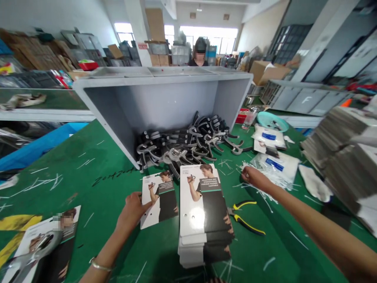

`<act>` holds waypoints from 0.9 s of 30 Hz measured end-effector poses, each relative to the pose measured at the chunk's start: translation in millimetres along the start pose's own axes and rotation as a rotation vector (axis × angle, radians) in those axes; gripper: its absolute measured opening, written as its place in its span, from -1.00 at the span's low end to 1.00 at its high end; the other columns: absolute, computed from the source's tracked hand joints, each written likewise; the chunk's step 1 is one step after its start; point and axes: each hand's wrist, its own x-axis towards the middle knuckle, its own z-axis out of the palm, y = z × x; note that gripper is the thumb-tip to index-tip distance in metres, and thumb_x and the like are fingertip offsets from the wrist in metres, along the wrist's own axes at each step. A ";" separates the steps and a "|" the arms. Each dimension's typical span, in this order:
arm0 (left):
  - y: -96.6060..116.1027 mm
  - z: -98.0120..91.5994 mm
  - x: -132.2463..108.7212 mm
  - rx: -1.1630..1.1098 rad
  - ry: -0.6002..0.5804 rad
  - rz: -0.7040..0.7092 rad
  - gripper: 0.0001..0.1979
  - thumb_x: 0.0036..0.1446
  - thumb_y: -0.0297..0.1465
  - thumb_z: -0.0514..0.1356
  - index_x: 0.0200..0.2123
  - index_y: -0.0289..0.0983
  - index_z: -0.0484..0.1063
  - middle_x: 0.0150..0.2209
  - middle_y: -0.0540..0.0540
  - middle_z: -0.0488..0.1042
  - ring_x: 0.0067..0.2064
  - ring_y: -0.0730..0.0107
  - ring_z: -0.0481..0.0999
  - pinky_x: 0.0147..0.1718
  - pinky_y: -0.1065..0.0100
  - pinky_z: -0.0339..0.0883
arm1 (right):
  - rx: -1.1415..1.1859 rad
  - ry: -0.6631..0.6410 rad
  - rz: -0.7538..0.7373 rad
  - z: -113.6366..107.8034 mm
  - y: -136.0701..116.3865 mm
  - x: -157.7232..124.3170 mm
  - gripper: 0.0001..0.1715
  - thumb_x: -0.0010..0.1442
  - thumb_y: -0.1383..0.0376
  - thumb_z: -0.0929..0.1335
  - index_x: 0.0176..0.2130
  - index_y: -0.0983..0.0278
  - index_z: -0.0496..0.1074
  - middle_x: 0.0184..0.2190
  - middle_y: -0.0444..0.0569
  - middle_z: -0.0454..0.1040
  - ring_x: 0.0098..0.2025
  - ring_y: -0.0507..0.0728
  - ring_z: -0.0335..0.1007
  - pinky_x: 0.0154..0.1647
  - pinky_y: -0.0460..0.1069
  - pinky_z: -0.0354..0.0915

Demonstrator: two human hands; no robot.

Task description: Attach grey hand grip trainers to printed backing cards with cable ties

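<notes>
Just left of the card stack point(203, 224), the left hand point(135, 208) is clamped on the edge of 1 card point(165, 202), thumb across its front. Right of the stack, the right hand point(251, 177) has its fingers curled together at the white ties point(284, 182); whether it pinches any, I cannot tell. Pliers point(249, 226) lie beside the stack on the green table point(97, 236). Behind it, a tipped grey crate point(173, 102) spills hand grips point(188, 145); farther behind, 1 person point(200, 61) faces this way.
</notes>
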 end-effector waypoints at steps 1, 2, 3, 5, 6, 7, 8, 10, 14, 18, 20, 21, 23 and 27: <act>-0.3 -1.5 0.9 -0.034 -0.003 -0.024 -0.26 -0.19 0.02 0.30 -0.08 -0.46 0.41 -0.15 -0.42 0.53 -0.06 -0.23 0.52 -0.21 0.11 0.36 | 0.046 0.032 0.018 -3.7 -2.2 0.1 -0.70 0.34 0.18 0.35 -0.02 0.32 0.42 -0.13 0.00 0.50 -0.21 0.10 0.49 -0.20 0.07 0.46; -0.2 -3.6 1.5 -0.076 -0.006 -0.050 -0.31 -0.20 -0.01 0.32 -0.12 -0.44 0.43 -0.20 -0.38 0.55 -0.14 -0.18 0.55 -0.28 0.14 0.36 | 0.098 0.065 0.030 -7.9 -5.1 1.0 -0.72 0.35 0.19 0.34 -0.06 0.34 0.43 -0.20 -0.02 0.52 -0.29 0.07 0.49 -0.26 0.03 0.46; 0.9 -5.4 1.9 -0.122 -0.011 -0.075 -0.37 -0.21 -0.04 0.34 -0.17 -0.42 0.44 -0.25 -0.34 0.57 -0.21 -0.12 0.57 -0.34 0.18 0.34 | 0.154 0.098 0.034 -12.3 -8.8 2.5 -0.75 0.35 0.20 0.33 -0.09 0.35 0.42 -0.28 -0.04 0.53 -0.37 0.06 0.49 -0.32 0.01 0.45; 6.7 -6.7 1.6 -0.219 -0.021 -0.106 -0.47 -0.22 -0.09 0.36 -0.27 -0.38 0.46 -0.36 -0.25 0.58 -0.34 0.02 0.57 -0.41 0.25 0.32 | 0.272 0.156 0.018 -20.2 -18.8 6.2 -0.80 0.33 0.23 0.30 -0.17 0.33 0.41 -0.41 -0.06 0.54 -0.47 0.06 0.49 -0.39 -0.02 0.43; 11.2 -6.0 0.7 -0.268 -0.021 -0.112 -0.51 -0.20 -0.09 0.35 -0.30 -0.37 0.46 -0.41 -0.20 0.57 -0.38 0.09 0.56 -0.43 0.27 0.31 | 0.330 0.180 0.000 -23.1 -25.0 7.4 -0.82 0.31 0.23 0.30 -0.19 0.31 0.41 -0.45 -0.06 0.54 -0.49 0.08 0.49 -0.41 -0.02 0.43; 16.2 -4.7 -1.0 -0.315 -0.018 -0.110 -0.53 -0.16 -0.08 0.33 -0.31 -0.36 0.46 -0.44 -0.16 0.56 -0.41 0.15 0.55 -0.45 0.30 0.30 | 0.385 0.201 -0.022 -25.1 -31.7 7.8 -0.83 0.28 0.22 0.31 -0.21 0.29 0.41 -0.49 -0.07 0.53 -0.50 0.10 0.50 -0.41 -0.01 0.42; 21.1 -3.4 -3.7 -0.357 -0.009 -0.101 -0.54 -0.11 -0.06 0.30 -0.32 -0.35 0.46 -0.46 -0.12 0.55 -0.44 0.22 0.53 -0.47 0.33 0.29 | 0.435 0.218 -0.044 -26.1 -38.5 6.9 -0.82 0.26 0.20 0.32 -0.23 0.27 0.41 -0.51 -0.08 0.53 -0.50 0.11 0.50 -0.42 -0.01 0.42; 28.7 -4.3 -13.4 -0.419 0.020 -0.068 -0.57 -0.03 -0.03 0.26 -0.35 -0.32 0.46 -0.49 -0.04 0.51 -0.47 0.33 0.48 -0.50 0.39 0.26 | 0.526 0.239 -0.086 -25.9 -50.1 1.1 -0.78 0.23 0.13 0.34 -0.24 0.24 0.42 -0.52 -0.09 0.53 -0.52 0.12 0.48 -0.45 0.00 0.41; 34.4 -37.4 -51.2 -0.471 0.122 -0.048 -0.63 0.03 -0.07 0.25 -0.42 -0.28 0.43 -0.59 0.08 0.38 -0.55 0.45 0.34 -0.60 0.48 0.14 | 0.663 0.284 -0.115 -26.2 -55.9 -21.4 -0.71 0.22 0.07 0.35 -0.17 0.21 0.41 -0.44 -0.08 0.56 -0.54 0.11 0.48 -0.48 0.00 0.42; 58.6 -86.1 -99.7 -0.767 0.452 -0.105 -0.69 0.05 -0.17 0.32 -0.21 -0.24 0.46 -0.52 0.11 0.48 -0.58 0.48 0.38 -0.64 0.53 0.18 | 0.899 0.378 -0.097 -42.6 -57.2 -40.3 -0.74 0.15 0.11 0.44 -0.23 0.20 0.41 -0.41 -0.04 0.59 -0.45 0.15 0.55 -0.40 0.04 0.47; 85.4 -88.5 -119.1 -0.973 0.366 -0.056 -0.69 0.07 -0.21 0.32 -0.14 -0.22 0.45 -0.47 0.08 0.54 -0.59 0.51 0.41 -0.62 0.54 0.22 | 1.010 0.432 -0.128 -53.9 -75.1 -46.3 -0.80 0.21 0.13 0.41 -0.27 0.18 0.38 -0.40 -0.06 0.58 -0.49 0.11 0.52 -0.43 0.01 0.45; 100.3 -81.8 -126.0 -1.044 0.235 -0.057 -0.66 0.09 -0.20 0.32 -0.11 -0.22 0.45 -0.44 0.05 0.56 -0.57 0.48 0.45 -0.60 0.53 0.26 | 1.055 0.453 -0.171 -58.7 -90.2 -49.9 -0.83 0.25 0.15 0.38 -0.27 0.16 0.36 -0.40 -0.07 0.58 -0.51 0.09 0.51 -0.44 0.00 0.44; 126.4 -56.5 -133.2 -1.120 -0.022 -0.049 -0.56 0.11 -0.16 0.30 0.00 -0.22 0.39 -0.39 -0.01 0.59 -0.54 0.42 0.49 -0.57 0.47 0.31 | 1.163 0.460 -0.302 -64.8 -129.2 -60.7 -0.89 0.28 0.21 0.37 -0.25 0.14 0.34 -0.39 -0.09 0.57 -0.51 0.08 0.50 -0.45 0.00 0.44; 139.8 -3.5 -129.1 -0.978 -0.191 0.062 -0.49 0.21 -0.14 0.20 0.17 -0.23 0.29 -0.39 -0.04 0.57 -0.55 0.43 0.44 -0.56 0.45 0.28 | 1.173 0.375 -0.524 -56.6 -204.9 -94.0 -0.91 0.33 0.27 0.34 -0.20 0.16 0.29 -0.35 -0.08 0.57 -0.43 0.14 0.57 -0.38 0.06 0.50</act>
